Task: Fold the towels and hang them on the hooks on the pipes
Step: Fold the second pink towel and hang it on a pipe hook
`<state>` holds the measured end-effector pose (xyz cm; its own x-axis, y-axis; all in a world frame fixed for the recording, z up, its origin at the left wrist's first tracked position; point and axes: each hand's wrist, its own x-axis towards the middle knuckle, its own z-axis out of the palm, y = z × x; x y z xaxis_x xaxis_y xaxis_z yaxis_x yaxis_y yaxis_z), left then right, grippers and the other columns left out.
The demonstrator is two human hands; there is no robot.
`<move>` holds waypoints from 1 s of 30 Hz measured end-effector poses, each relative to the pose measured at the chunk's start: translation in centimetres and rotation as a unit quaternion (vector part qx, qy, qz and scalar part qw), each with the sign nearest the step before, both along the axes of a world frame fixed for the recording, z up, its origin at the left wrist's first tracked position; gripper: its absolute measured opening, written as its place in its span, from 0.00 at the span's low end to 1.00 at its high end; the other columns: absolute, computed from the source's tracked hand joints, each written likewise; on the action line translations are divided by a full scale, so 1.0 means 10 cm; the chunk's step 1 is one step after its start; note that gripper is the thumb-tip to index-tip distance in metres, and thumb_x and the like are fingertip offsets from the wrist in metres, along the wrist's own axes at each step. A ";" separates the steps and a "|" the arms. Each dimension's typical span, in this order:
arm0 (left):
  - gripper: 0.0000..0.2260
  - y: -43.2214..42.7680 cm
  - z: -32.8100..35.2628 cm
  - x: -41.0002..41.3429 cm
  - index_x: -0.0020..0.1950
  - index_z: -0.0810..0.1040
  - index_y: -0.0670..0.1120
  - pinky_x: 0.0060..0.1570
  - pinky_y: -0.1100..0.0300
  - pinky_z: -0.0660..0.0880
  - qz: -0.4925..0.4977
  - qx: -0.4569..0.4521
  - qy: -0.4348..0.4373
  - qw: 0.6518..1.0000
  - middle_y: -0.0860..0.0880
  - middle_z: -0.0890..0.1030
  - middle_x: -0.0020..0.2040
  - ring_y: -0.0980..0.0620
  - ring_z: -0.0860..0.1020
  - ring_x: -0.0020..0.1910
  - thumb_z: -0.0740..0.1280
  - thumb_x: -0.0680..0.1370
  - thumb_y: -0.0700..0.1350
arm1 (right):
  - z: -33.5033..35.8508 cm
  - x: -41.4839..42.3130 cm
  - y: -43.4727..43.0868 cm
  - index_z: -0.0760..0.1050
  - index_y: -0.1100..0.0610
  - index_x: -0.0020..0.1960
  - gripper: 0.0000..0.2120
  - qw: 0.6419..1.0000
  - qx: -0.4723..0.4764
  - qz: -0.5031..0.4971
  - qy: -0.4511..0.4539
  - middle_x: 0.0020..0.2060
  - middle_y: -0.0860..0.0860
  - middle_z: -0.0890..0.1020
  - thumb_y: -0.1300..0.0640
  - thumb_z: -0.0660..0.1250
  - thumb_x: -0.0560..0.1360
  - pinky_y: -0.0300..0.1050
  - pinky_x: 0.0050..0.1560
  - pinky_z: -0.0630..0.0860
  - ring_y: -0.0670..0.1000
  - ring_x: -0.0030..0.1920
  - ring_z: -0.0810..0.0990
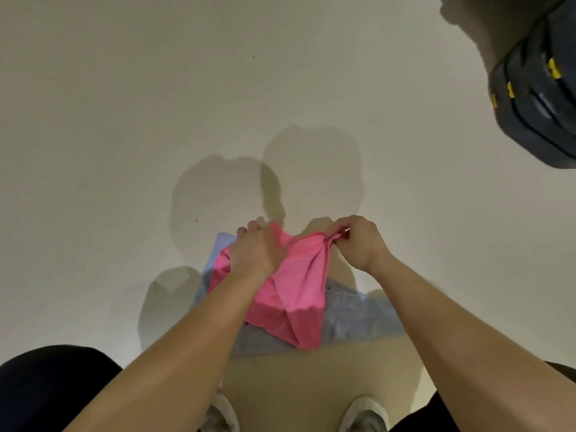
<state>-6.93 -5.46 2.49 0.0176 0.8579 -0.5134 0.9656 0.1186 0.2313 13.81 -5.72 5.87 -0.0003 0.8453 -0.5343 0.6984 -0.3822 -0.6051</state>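
A pink towel (296, 291) hangs crumpled between my two hands, low in the middle of the head view. My left hand (257, 249) grips its upper left part, fingers curled into the cloth. My right hand (358, 241) pinches the towel's upper right corner between thumb and fingers. Under the pink towel a light blue towel (355, 319) lies spread on the pale floor (156, 120), partly covered. No hooks or pipes are in view.
A dark grey backpack (536, 98) with yellow zip pulls sits at the upper right. My white shoes (361, 413) show at the bottom edge. Shadows of my arms and head fall on the floor ahead.
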 end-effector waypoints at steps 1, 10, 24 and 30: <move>0.14 0.05 0.02 0.06 0.58 0.76 0.49 0.53 0.51 0.75 -0.014 0.030 -0.058 0.998 0.48 0.77 0.56 0.43 0.74 0.59 0.65 0.77 0.55 | 0.07 -0.03 0.01 0.86 0.53 0.43 0.16 1.000 -0.004 -0.006 0.011 0.43 0.48 0.86 0.70 0.64 0.71 0.35 0.50 0.76 0.47 0.45 0.82; 0.11 0.31 0.11 0.23 0.58 0.82 0.47 0.42 0.72 0.68 -0.093 -0.072 -0.298 0.947 0.56 0.81 0.46 0.57 0.78 0.45 0.72 0.77 0.44 | 0.18 -0.07 0.01 0.81 0.55 0.45 0.09 0.997 0.016 -0.063 0.048 0.41 0.51 0.84 0.68 0.68 0.70 0.34 0.38 0.75 0.48 0.39 0.80; 0.12 0.07 2.31 -0.35 0.35 0.69 0.55 0.36 0.57 0.65 -0.148 -0.032 -0.086 0.985 0.51 0.76 0.38 0.47 0.75 0.41 0.68 0.75 0.48 | 2.53 0.31 -0.29 0.83 0.53 0.45 0.09 0.996 0.035 -0.085 0.000 0.41 0.54 0.84 0.66 0.70 0.74 0.37 0.40 0.74 0.55 0.43 0.81; 0.07 -0.04 4.40 -0.45 0.50 0.82 0.47 0.43 0.52 0.74 -0.143 0.012 -0.066 0.987 0.44 0.78 0.46 0.41 0.78 0.49 0.65 0.80 0.46 | 4.69 0.54 -0.57 0.83 0.54 0.46 0.11 0.995 0.032 -0.098 -0.012 0.38 0.47 0.82 0.67 0.67 0.75 0.25 0.36 0.68 0.42 0.39 0.77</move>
